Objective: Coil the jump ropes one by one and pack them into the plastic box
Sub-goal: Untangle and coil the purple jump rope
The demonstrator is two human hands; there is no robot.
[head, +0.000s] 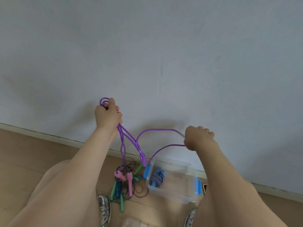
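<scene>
The purple rope (155,129) is held up in several loops, its strands hanging down to the floor (24,153). A tangle of ropes (129,182) with pink, green and blue handles lies there, just left of the clear box (178,184) with blue latches. The box holds one coiled striped rope (156,177).

no readable text, labels, brands or numbers anywhere

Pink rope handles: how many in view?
2. Both in the tangled rope pile left of the clear plastic box: a tilted pink handle, and a longer pink handle just right of it. Others may be buried.
</scene>
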